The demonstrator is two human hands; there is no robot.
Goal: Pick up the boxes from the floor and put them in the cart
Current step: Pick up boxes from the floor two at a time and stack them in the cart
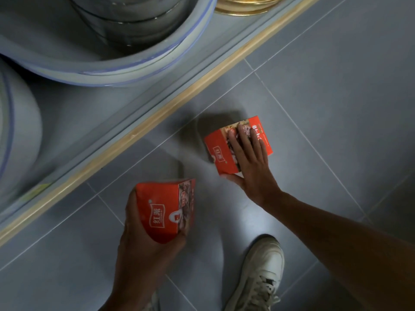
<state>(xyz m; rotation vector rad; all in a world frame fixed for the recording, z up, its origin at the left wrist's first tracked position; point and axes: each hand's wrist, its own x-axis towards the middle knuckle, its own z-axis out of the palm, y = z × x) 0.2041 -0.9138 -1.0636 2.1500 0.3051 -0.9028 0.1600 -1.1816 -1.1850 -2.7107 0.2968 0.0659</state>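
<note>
Two red boxes (165,212) (219,151) are seen | two hands (148,239) (251,169) | one white shoe (258,274) | two pale basins (125,63) (20,140) | one gold rim (247,6)

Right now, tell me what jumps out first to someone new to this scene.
Two red boxes against grey floor tiles: the left hand grips one red box at lower centre, and the right hand lies over the other red box on the floor beyond. A white sneaker stands below.
</note>
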